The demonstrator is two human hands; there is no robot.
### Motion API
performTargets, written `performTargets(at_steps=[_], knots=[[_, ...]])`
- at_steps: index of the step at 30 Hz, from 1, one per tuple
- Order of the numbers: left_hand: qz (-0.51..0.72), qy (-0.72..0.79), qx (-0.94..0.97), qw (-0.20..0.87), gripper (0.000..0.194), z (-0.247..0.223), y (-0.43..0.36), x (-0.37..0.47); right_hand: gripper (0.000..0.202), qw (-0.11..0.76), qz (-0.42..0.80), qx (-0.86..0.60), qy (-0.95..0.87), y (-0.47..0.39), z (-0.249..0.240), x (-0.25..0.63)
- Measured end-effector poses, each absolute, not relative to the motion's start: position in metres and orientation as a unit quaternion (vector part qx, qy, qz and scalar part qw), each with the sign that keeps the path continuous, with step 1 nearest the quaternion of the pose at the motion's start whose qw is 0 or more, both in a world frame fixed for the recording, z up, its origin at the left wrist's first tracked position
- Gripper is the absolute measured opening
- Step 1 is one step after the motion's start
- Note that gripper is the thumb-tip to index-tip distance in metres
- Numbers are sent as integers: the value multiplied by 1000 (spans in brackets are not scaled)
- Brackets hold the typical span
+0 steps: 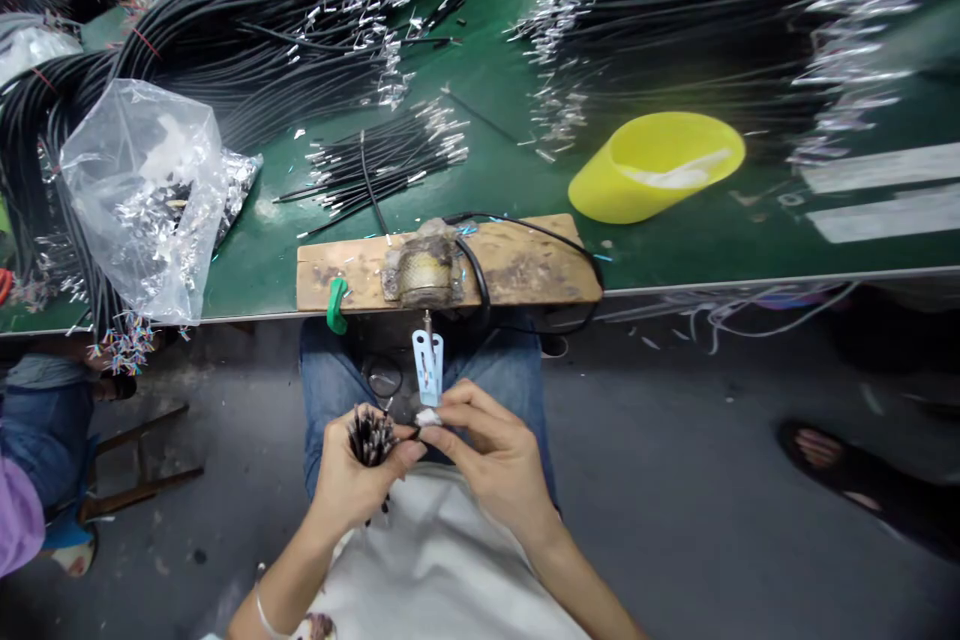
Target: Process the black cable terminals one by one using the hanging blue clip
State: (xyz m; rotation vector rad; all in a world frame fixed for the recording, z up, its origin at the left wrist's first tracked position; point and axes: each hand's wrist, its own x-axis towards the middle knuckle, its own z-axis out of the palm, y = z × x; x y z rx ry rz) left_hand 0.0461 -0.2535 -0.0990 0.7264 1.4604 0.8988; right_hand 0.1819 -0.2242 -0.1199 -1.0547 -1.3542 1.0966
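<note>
A bundle of short black cables [373,437] is gripped in my left hand [352,475], with their ends pointing up and away from me. My right hand [491,445] pinches a small white piece [428,417] between thumb and fingertips, close to the left fingertips; its exact kind is too small to make out. Just beyond my fingers hangs a light blue clothespin [428,367] on a thin metal shaft. That shaft sticks out of a small motor [426,270] fixed to a wooden board [525,265] at the table edge.
Short black cables [390,160] lie behind the board. A clear plastic bag [146,210] of small metal parts stands left, near long grey cables [247,30]. A yellow container [626,190] and more black cables [697,30] lie right. A green clip [337,305] holds the board's left end.
</note>
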Motion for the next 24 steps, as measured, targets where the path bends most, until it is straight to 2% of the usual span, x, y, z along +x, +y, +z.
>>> performTargets(at_steps=[4, 6, 10, 12, 16, 19, 24], knots=[[395, 629, 288, 604, 26, -104, -254, 49, 15, 572, 453, -460, -505, -230, -126, 171], [393, 614, 276, 626, 31, -107, -255, 51, 16, 582, 518, -438, -449, -232, -128, 167], [387, 569, 269, 674, 42, -107, -254, 53, 23, 513, 723, -344, -311, -231, -128, 165], [389, 556, 267, 685, 44, -104, -253, 52, 23, 489, 753, -336, -285, -230, -128, 168], [389, 551, 261, 691, 40, -100, -252, 52, 23, 516, 695, -349, -358, -225, -130, 179], [395, 558, 257, 683, 38, -102, -253, 54, 13, 495, 655, -352, -449, -223, -129, 183], [432, 592, 246, 634, 39, -110, -253, 61, 19, 533, 568, -415, -469, -226, -124, 173]])
